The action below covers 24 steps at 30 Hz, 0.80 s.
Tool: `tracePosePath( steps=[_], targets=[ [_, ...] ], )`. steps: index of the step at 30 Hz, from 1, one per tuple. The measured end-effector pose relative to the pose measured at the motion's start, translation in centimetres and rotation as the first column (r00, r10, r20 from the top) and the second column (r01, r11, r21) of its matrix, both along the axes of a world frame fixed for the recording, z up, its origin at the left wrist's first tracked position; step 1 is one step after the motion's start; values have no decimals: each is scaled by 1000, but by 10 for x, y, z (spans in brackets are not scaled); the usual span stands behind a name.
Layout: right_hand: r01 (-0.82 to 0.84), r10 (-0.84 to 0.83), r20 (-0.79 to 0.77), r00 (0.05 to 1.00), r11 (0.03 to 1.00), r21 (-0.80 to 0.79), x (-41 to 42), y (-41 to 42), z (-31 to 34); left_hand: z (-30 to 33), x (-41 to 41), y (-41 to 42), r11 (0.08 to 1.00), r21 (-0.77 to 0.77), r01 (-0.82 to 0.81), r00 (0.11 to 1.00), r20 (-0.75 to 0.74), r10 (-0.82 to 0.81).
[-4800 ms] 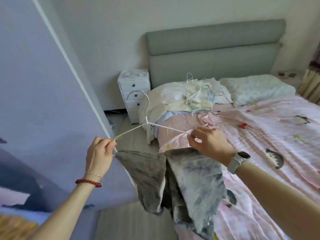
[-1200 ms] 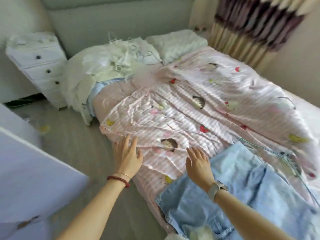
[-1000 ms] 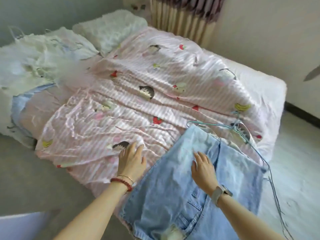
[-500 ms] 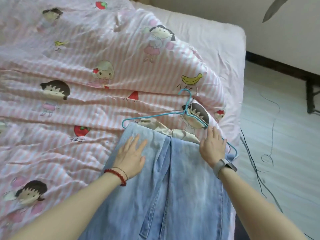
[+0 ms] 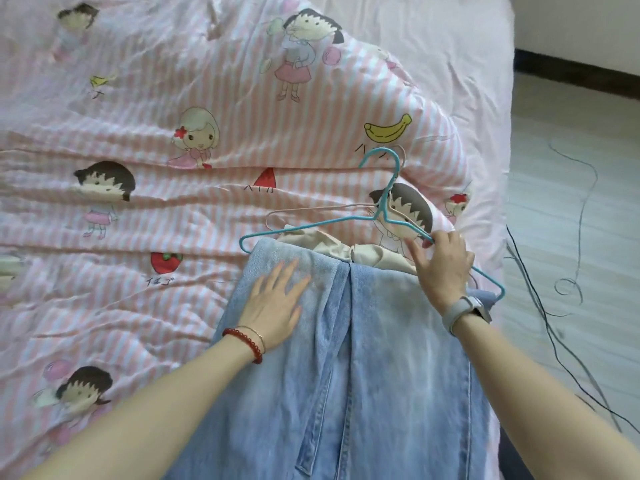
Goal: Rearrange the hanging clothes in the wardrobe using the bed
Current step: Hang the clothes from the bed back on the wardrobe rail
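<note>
Two hands: our left hand presses flat on jeans (lower centre); right hand pinches blue hanger.

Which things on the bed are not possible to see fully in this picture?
- Head view: beige garment, mostly under the jeans.
- Pink hanger, lower part under the clothes.
- Blue hanger: right hand covers one arm.
- Jeans: cut by the bottom edge.
</note>
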State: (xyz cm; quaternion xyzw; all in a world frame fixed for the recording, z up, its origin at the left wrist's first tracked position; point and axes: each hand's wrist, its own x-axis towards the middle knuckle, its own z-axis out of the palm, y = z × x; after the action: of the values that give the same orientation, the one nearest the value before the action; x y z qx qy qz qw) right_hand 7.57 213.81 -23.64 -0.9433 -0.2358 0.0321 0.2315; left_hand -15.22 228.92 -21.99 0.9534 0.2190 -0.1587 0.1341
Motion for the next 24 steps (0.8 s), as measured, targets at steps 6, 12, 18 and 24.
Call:
tracePosePath(
  steps=[6, 12, 18, 24],
  targets=[
    [-61, 45, 95, 994, 984, 167, -20, -13, 32, 37, 21, 26, 975, 175, -135, 904, 424, 49],
    [-81, 28, 210, 977, 965, 248, -37, -19, 78, 79, 24, 30, 979, -26, -201, 964, 171, 202],
    [-91, -1, 280, 960, 945, 316, -60, -7, 130, 133, -17, 28, 965, -71, -251, 817, 519, 251],
    [-254, 114, 352, 929, 888, 383, -120, 40, 193, 192, -121, 23, 922, 6, -386, 641, 721, 264]
  ],
)
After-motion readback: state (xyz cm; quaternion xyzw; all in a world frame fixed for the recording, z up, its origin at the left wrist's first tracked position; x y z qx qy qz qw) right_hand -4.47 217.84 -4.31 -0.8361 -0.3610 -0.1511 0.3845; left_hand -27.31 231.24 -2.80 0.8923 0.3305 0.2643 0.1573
